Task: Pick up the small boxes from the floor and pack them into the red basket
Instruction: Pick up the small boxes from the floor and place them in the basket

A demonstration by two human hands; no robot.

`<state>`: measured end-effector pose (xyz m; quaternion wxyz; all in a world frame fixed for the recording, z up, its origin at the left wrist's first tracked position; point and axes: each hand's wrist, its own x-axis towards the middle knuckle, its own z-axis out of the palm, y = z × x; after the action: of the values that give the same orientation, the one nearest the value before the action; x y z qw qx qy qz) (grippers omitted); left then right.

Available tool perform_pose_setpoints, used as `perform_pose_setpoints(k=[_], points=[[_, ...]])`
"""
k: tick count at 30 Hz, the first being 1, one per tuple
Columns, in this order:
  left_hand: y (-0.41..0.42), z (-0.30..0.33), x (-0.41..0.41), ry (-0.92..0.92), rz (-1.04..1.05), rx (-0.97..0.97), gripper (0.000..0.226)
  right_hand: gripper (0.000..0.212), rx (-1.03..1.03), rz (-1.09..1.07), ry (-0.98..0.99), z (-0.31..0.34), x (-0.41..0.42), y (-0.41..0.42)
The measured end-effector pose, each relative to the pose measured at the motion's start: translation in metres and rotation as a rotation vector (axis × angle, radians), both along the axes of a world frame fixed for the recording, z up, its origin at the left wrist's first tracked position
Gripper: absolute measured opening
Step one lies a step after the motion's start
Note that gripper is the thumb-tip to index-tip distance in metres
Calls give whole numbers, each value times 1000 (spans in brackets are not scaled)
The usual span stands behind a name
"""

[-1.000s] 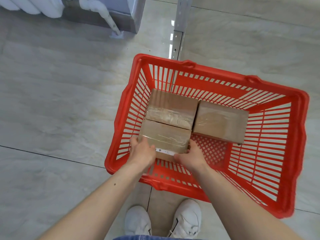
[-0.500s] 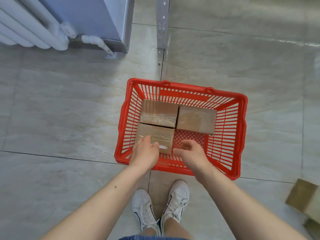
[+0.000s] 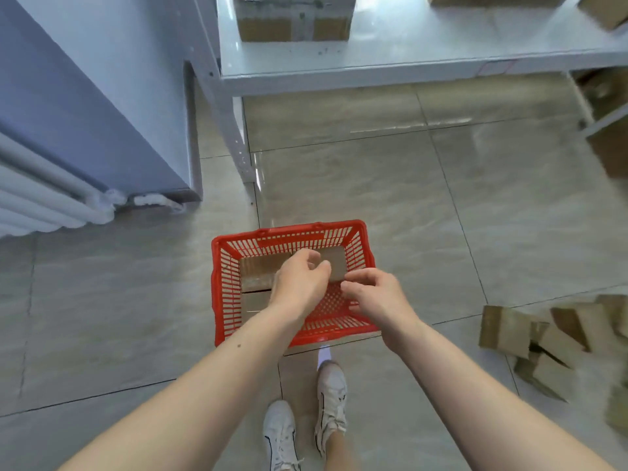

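The red basket (image 3: 217,294) stands on the tiled floor just ahead of my feet. Three small brown boxes lie inside: one at the back left (image 3: 256,271), one at the back right (image 3: 338,265), one at the front left (image 3: 253,305), partly hidden by my left arm. My left hand (image 3: 300,278) hovers above the basket with loosely curled fingers and holds nothing. My right hand (image 3: 373,292) hangs beside it, also loosely curled and empty. Several more small boxes (image 3: 506,326) lie in a heap on the floor at the right.
A white metal shelf (image 3: 390,69) with cardboard boxes (image 3: 294,17) stands ahead; its leg (image 3: 238,130) comes down just behind the basket. A white radiator (image 3: 40,198) and blue wall are at the left. More boxes (image 3: 611,151) sit at the far right.
Both hands let go of the front left box and lifted out of the basket. The view pulled up and back, so the shelf and the heap of boxes at the right now show.
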<state>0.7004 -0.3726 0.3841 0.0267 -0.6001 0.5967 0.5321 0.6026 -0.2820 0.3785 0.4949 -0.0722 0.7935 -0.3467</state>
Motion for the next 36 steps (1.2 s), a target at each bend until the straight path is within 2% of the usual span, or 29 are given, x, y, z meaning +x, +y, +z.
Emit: perform_pose_setpoints(k=[11, 17, 27, 36], points=[[100, 49, -101, 85, -209, -18, 32, 11, -70, -338, 26, 57, -83, 121], [186, 51, -173, 75, -319, -61, 28, 16, -84, -467, 14, 53, -138, 218], [345, 49, -309, 99, -416, 29, 21, 15, -73, -625, 28, 48, -258, 387], [434, 28, -436, 91, -538, 61, 20, 18, -38, -790, 23, 35, -370, 483]])
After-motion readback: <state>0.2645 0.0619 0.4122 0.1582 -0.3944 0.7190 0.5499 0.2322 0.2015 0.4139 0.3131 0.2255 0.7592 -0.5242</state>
